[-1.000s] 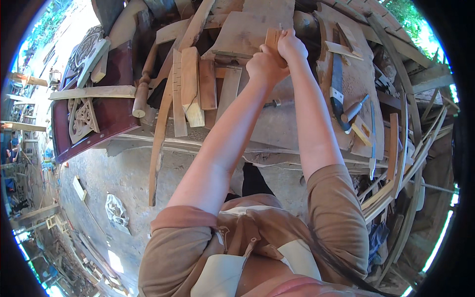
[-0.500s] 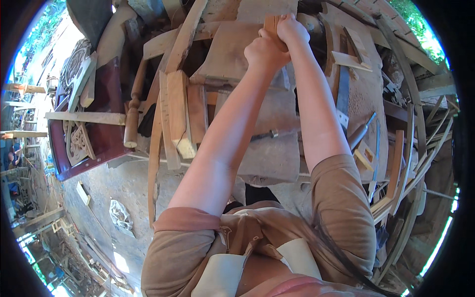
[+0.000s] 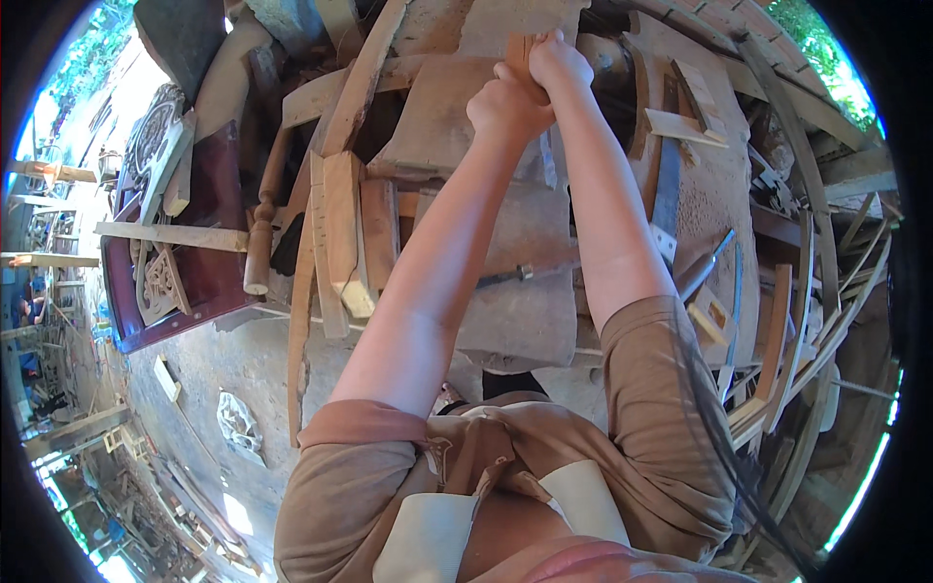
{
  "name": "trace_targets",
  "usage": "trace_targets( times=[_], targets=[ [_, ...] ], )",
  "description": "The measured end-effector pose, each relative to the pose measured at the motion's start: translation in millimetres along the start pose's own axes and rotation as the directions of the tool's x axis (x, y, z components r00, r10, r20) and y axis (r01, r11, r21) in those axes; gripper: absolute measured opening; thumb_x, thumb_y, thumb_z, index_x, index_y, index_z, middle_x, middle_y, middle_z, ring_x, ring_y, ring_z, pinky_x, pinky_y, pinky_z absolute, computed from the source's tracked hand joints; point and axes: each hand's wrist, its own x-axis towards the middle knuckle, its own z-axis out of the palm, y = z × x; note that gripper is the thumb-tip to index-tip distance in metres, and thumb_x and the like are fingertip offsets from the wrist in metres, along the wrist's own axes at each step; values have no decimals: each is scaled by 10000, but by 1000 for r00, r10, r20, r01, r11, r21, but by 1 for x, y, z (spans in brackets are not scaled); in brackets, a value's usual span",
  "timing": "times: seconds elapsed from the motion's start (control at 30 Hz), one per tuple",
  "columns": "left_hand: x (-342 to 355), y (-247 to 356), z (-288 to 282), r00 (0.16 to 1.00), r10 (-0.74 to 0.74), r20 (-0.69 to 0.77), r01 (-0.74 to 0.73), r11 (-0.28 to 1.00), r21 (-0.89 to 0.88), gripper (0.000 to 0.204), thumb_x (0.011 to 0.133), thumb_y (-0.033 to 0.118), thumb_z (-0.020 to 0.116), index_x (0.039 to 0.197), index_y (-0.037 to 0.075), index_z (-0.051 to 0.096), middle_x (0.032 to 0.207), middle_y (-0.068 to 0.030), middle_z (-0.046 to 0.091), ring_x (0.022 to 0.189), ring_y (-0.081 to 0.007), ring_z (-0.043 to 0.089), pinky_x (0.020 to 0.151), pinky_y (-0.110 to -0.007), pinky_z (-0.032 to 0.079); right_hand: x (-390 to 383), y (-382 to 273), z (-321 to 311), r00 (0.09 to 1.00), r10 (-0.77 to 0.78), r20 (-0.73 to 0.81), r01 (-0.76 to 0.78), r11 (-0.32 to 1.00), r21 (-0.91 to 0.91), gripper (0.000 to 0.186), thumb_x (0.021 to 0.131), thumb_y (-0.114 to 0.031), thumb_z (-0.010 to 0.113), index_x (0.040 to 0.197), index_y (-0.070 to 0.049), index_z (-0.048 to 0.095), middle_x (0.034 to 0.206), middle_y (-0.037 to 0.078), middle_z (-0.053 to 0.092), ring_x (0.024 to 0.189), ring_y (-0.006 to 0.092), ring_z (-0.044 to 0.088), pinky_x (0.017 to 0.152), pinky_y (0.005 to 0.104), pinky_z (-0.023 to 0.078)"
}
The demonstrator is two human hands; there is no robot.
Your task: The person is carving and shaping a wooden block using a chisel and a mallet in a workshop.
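Observation:
My left hand [image 3: 507,109] and my right hand [image 3: 562,70] are closed on a small brown wooden block [image 3: 521,51] at the top centre, over pale boards on the cluttered bench [image 3: 510,325]. The left one is lower, the right one just beyond it, at the block's far end. Below them lies a dark narrow tool [image 3: 515,275], partly behind my left forearm. A long flat dark blade tool [image 3: 666,189] lies right of my right forearm, near a blue metal bar [image 3: 721,243].
Wood offcuts [image 3: 345,219], a turned spindle [image 3: 262,233] and a maroon panel with carved pieces [image 3: 209,282] fill the bench's left. Long bent strips [image 3: 807,282] crowd the right. A crumpled pale sack [image 3: 238,423] lies on the concrete floor [image 3: 194,369]; more timber lines the far left.
Both hands, still closed on the block, have moved farther forward across the bench. The view has shifted, so the bench's contents sit lower in the picture.

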Motion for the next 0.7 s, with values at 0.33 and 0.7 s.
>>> trace_targets(
  times=[0.33, 0.7],
  targets=[
    [-102, -32, 5, 999, 37, -24, -38, 999, -39, 820, 635, 643, 537, 1032, -62, 399, 930, -211, 614, 903, -313, 611, 759, -371, 476, -116, 10, 0, 1000, 18, 14, -17, 1000, -17, 414, 931, -343, 190, 1170, -73, 393, 1113, 176, 565, 1031, 325, 548, 840, 446, 428],
    [-44, -22, 2, 999, 15, -49, -18, 997, -70, 773, 663, 611, 521, 1025, -61, 398, 910, -200, 622, 880, -307, 620, 738, -372, 482, -50, -4, 7, 1000, 3, -13, -3, 1000, -18, 414, 929, -340, 195, 1155, -66, 408, 1085, 181, 578, 1017, 341, 552, 849, 456, 423]
  ],
)
